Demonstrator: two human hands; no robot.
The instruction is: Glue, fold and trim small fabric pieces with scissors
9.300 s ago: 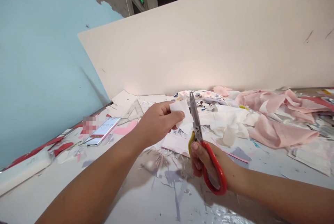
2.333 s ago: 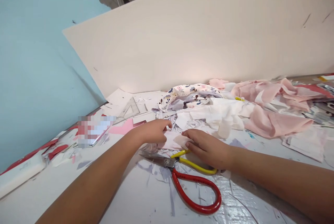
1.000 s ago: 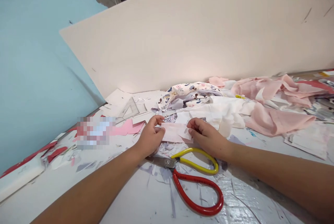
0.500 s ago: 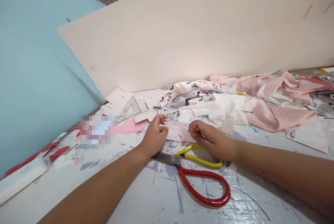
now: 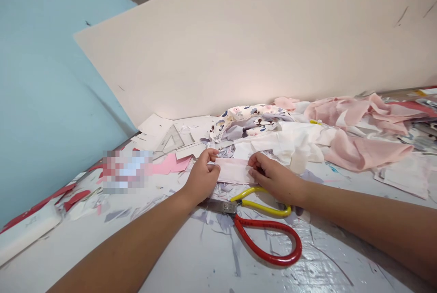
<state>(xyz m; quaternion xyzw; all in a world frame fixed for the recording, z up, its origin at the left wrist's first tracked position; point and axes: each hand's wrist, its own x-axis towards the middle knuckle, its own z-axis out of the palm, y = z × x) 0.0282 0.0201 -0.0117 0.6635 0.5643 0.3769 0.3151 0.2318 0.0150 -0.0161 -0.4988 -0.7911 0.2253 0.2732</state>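
Observation:
A pale pink strip of cloth [image 5: 232, 170] lies between my two hands, just beyond the scissors. Its left end is pinched by my left hand [image 5: 204, 177], thumb against the curled fingers. My right hand [image 5: 273, 178] is closed at the strip's right end, thumb and forefinger pressed on it. In front of them lie scissors [image 5: 266, 234] with one red and one yellow handle; their blades point left, and the tips are hidden behind my left wrist. The yellow handle sits just under my right hand.
Behind my hands lie floral fabric [image 5: 252, 115], white cloth [image 5: 293, 143] and pink cloth [image 5: 368, 149]. A clear set square [image 5: 170, 139] and pink paper pieces [image 5: 170, 164] are to the left. A pale panel [image 5: 239, 52] stands along the back. Scraps litter the white table [image 5: 191, 256].
Earlier my right hand held the scissors and my left a small white piece. The scissors now lie on the table, and both hands are on the pale pink strip, which lies flatter at its right end.

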